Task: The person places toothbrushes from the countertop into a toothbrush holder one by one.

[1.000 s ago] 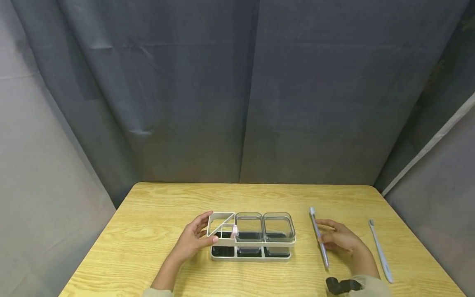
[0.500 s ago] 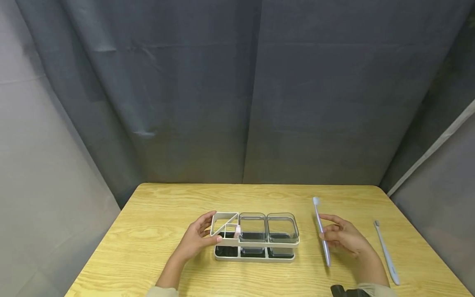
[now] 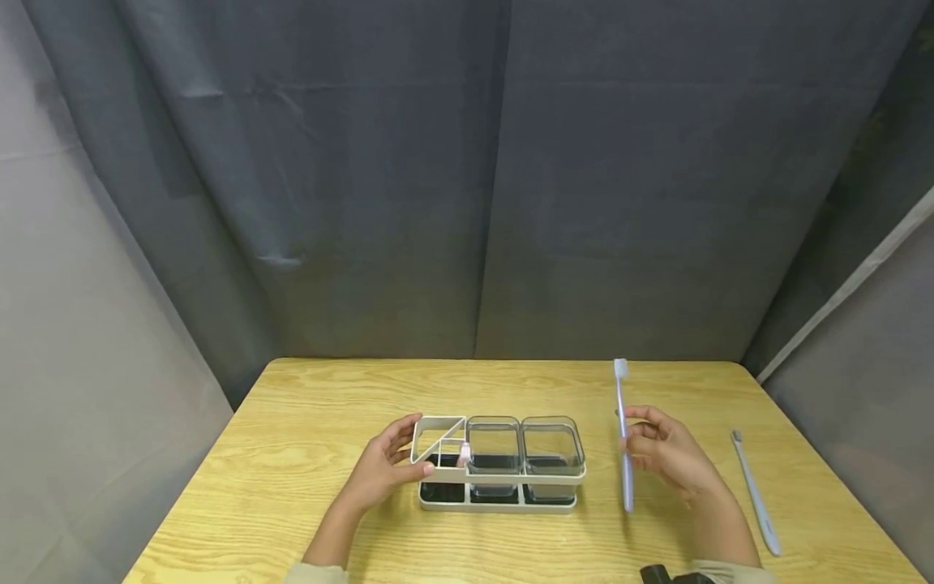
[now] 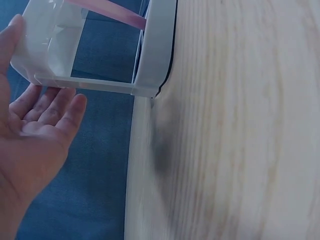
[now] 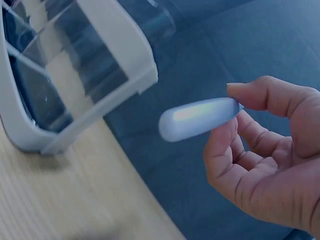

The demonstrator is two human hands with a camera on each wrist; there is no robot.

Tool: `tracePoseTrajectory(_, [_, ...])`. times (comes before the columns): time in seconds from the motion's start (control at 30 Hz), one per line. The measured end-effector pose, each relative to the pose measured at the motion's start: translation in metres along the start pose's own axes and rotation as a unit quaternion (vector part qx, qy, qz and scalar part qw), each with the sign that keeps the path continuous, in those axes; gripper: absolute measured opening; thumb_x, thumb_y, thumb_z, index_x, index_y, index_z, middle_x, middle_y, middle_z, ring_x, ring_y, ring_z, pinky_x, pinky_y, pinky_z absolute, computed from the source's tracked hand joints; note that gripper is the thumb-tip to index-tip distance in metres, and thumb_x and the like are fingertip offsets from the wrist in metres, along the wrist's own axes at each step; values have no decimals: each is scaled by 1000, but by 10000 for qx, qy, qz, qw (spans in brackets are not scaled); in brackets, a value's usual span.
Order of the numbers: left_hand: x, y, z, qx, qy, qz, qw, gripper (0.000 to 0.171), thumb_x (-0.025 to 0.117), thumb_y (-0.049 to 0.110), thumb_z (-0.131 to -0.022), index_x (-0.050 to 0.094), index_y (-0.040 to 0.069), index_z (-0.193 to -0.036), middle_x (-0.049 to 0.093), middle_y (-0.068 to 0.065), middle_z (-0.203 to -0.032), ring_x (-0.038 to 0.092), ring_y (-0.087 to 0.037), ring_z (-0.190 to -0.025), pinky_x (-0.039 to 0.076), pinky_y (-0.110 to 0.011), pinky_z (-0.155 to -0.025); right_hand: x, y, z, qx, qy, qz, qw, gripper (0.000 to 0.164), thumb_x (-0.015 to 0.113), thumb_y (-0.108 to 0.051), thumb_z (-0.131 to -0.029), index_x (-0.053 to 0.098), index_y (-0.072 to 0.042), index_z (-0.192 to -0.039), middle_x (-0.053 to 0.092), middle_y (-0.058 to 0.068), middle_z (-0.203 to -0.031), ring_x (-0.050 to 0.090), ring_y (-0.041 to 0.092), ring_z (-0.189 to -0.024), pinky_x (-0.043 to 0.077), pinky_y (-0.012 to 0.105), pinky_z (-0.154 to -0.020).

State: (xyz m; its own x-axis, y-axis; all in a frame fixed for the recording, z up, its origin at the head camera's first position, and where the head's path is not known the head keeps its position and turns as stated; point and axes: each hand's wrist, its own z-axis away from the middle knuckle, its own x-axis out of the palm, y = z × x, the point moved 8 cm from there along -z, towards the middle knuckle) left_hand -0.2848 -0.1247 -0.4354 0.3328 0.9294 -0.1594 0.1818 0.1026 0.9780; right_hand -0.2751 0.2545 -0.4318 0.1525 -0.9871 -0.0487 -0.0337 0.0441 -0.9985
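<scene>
My left hand grips the left end of a white toothbrush holder, its thumb on the front rim and the fingers round the side. A pink toothbrush stands in a small divided slot there; its pink handle slants inside the frame in the left wrist view. To the right, my right hand pinches a lavender toothbrush between thumb and fingers, bristle head up. The right wrist view shows the rounded handle end pointing toward the holder.
Two clear cups, a middle cup and a right cup, sit in the holder. A light blue toothbrush lies on the wooden table at the far right. Grey curtains enclose the back and sides.
My right hand has raised the lavender toothbrush and turned it more upright, moving it slightly away from me. My left hand stays at the holder.
</scene>
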Motion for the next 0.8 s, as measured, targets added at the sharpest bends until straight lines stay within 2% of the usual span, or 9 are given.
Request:
tracePoseTrajectory(0.2, [0, -1, -1, 29, 7, 33, 10000, 79, 78, 3, -74, 35, -3, -139, 42, -23, -136, 36, -39, -126, 31, -52, -103, 9, -18, 2, -216, 221, -276, 9991, 26, 57, 3, -87, 52, -8, -110, 53, 10, -90, 56, 18, -77, 53, 36, -67])
tracePoseTrajectory(0.3, [0, -1, -1, 43, 25, 76, 10000, 79, 78, 4, -73, 35, -4, -139, 43, -23, -135, 36, -40, -126, 32, -51, -102, 13, -25, 2, -337, 266, -301, 9986, 22, 58, 0, -89, 54, -11, -107, 53, 9, -90, 56, 17, -78, 54, 35, -67])
tracePoseTrajectory(0.63, [1, 1, 1, 44, 32, 77, 10000, 77, 76, 2, -75, 34, -5, -139, 43, -23, -135, 35, -41, -126, 31, -51, -102, 27, -50, 4, -952, 477, -567, 9927, 22, 56, 7, -87, 50, 3, -108, 53, 3, -85, 56, 13, -75, 53, 25, -65])
tracePoseTrajectory(0.8, [1, 1, 1, 32, 40, 85, 10000, 78, 77, 4, -74, 34, -4, -139, 43, -23, -135, 35, -40, -127, 32, -49, -103, 36, -63, 5, -1516, 588, -806, 9834, 21, 57, 10, -86, 51, 0, -103, 52, 5, -84, 55, 11, -74, 53, 25, -65])
